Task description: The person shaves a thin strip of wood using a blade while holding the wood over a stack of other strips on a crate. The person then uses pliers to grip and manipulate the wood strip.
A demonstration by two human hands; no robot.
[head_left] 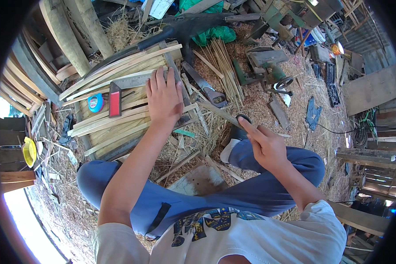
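Observation:
My left hand lies flat, fingers stretched, over the metal blade of a try square and the thin wooden strips under it. The square's red and black stock rests across the strips. Beside it sits a round blue tape measure. My right hand is closed round a tool with a black rounded handle, its index finger stretched along it. The tool's long, flat, brownish blade reaches left toward the strip ends; its exact kind is partly hidden by my fingers.
A handsaw lies just beyond the strips, near a bundle of thin sticks. A metal vise stands farther right. Curved timbers lean at the far left. Shavings and offcuts cover the floor round my crossed legs.

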